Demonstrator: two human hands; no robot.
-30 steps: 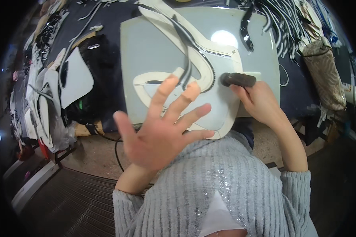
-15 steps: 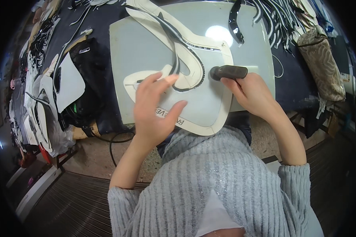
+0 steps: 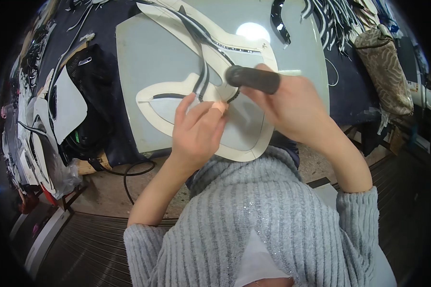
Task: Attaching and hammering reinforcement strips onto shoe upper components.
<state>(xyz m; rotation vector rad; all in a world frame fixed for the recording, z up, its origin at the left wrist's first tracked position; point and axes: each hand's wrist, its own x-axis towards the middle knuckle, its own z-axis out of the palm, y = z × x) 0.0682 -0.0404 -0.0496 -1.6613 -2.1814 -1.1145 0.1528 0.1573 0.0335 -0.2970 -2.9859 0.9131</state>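
My right hand (image 3: 296,106) is closed round a dark hammer (image 3: 251,79), whose round end hangs over the curved edge of a cream template piece (image 3: 248,154). My left hand (image 3: 196,134) bends its fingers down onto a black-and-grey strip (image 3: 204,79) at the bottom of the curve, its fingertips pressed together there. The strip's loose length runs up and away over the template. Part of the curve is hidden by the hammer and fingers. Beneath it all lies a pale grey board (image 3: 139,62).
A curved shiny black piece (image 3: 279,23) lies at the board's far right, beside a bundle of thin strips (image 3: 337,21). Further right is a patterned pouch (image 3: 383,71). On the left are a black bag (image 3: 88,91) and a white panel (image 3: 69,103).
My left hand has moved in from spread fingers to grip the strip at the curve. The hammer has moved left with my right hand, over the curve. The view has shifted slightly.
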